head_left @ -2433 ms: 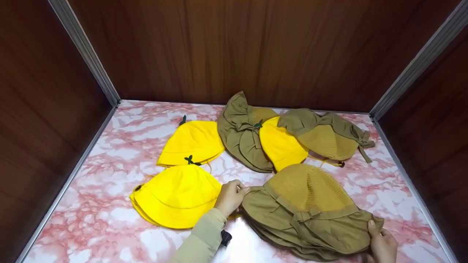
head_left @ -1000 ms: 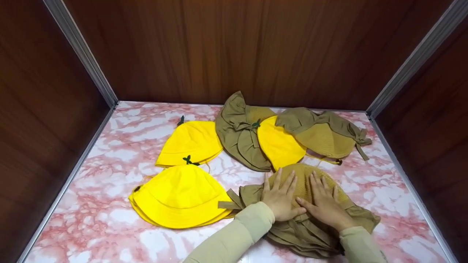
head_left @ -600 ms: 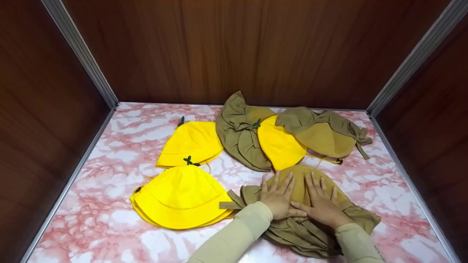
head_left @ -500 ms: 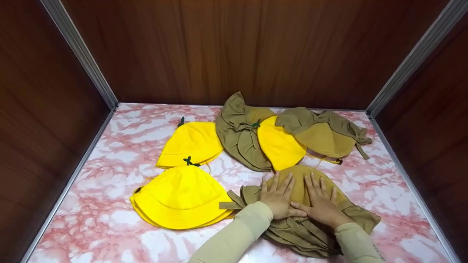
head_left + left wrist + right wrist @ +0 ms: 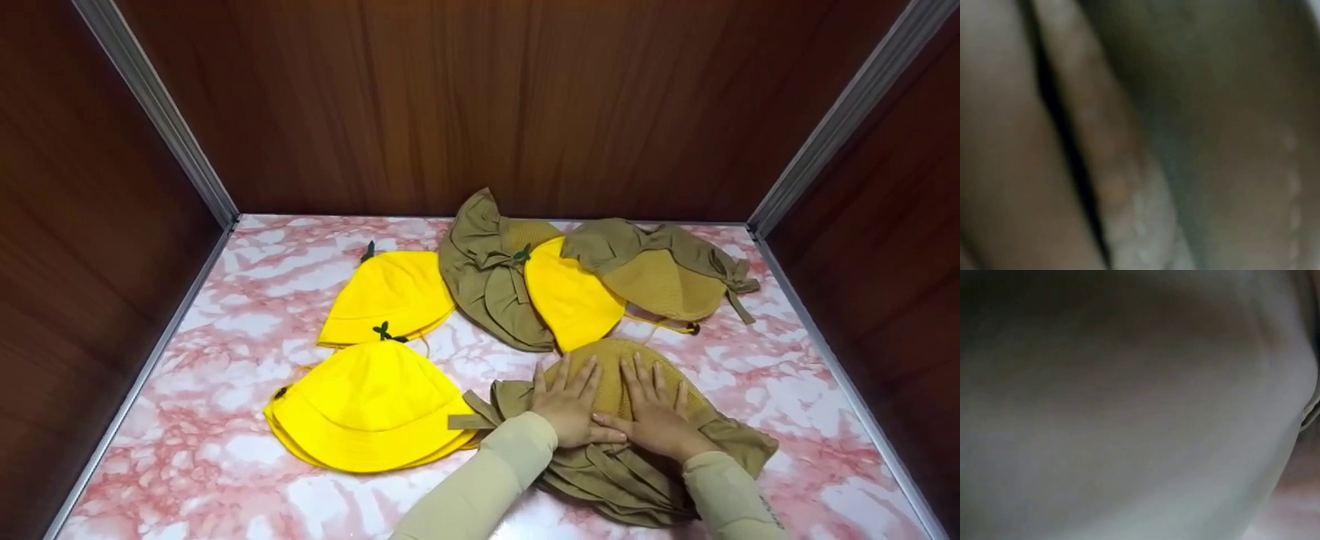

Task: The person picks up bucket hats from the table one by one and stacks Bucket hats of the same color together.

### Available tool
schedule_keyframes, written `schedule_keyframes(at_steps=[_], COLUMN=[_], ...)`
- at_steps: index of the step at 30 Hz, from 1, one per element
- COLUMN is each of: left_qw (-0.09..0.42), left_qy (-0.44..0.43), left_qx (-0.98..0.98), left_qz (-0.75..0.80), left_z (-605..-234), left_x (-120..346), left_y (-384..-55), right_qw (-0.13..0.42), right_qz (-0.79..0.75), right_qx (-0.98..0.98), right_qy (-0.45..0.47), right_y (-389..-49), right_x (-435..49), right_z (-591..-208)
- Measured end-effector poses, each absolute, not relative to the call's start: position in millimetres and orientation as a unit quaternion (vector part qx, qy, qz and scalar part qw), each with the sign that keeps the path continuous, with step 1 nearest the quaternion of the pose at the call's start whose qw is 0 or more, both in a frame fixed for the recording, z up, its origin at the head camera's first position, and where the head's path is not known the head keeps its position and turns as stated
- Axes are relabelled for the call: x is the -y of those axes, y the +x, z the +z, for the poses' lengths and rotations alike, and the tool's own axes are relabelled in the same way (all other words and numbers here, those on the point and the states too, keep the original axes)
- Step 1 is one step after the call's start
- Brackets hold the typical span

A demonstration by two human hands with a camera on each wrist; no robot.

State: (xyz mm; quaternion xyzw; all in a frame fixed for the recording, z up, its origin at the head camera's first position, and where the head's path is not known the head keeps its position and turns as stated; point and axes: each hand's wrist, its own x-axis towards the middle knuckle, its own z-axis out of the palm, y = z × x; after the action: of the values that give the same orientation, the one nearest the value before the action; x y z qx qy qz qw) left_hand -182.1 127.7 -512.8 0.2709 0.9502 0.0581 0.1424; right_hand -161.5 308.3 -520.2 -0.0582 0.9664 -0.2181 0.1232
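In the head view an olive-brown sun hat (image 5: 611,375) with a mesh crown and ruffled brim lies at the front right. My left hand (image 5: 566,409) presses flat on its crown, fingers spread. Beside it my right hand (image 5: 656,412) also presses on the hat with straight fingers. The two thumbs meet over the middle. A ribbon end (image 5: 469,420) sticks out at the hat's left. Blurred cloth (image 5: 1230,140) fills much of the left wrist view, and pale blurred cloth (image 5: 1129,439) nearly all of the right one.
A yellow bucket hat (image 5: 375,405) lies left of my hands, another yellow hat (image 5: 394,292) behind it. Farther back lie an olive hat (image 5: 495,285), a yellow hat (image 5: 574,292) and a second olive hat (image 5: 664,277), overlapping. Brown panels (image 5: 480,105) enclose the marbled table (image 5: 187,420).
Earlier my hands held the olive hat's brim at both sides. They then came together onto its crown and flattened it. Over the last half second they have barely moved.
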Motion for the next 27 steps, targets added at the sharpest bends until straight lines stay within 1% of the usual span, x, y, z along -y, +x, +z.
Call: schedule_keyframes(at_steps=[13, 23, 27], left_qw=[0.157, 0.157, 0.167], left_qy=[0.275, 0.277, 0.282], left_qx=[-0.945, -0.944, -0.94], left_qz=[0.084, 0.083, 0.093], left_z=[-513.5, -513.0, -509.8], left_x=[-127.8, -123.7, -125.8], left_y=[-180.9, -182.3, -183.9], right_qw=[0.126, 0.132, 0.131], right_qz=[-0.219, -0.222, -0.222], right_qx=[-0.966, -0.964, -0.965], right_qy=[-0.054, -0.057, -0.054], right_y=[-158.9, -161.6, -159.6], right_x=[-310.1, -305.5, -308.2], right_z=[-522.6, -520.5, -520.7])
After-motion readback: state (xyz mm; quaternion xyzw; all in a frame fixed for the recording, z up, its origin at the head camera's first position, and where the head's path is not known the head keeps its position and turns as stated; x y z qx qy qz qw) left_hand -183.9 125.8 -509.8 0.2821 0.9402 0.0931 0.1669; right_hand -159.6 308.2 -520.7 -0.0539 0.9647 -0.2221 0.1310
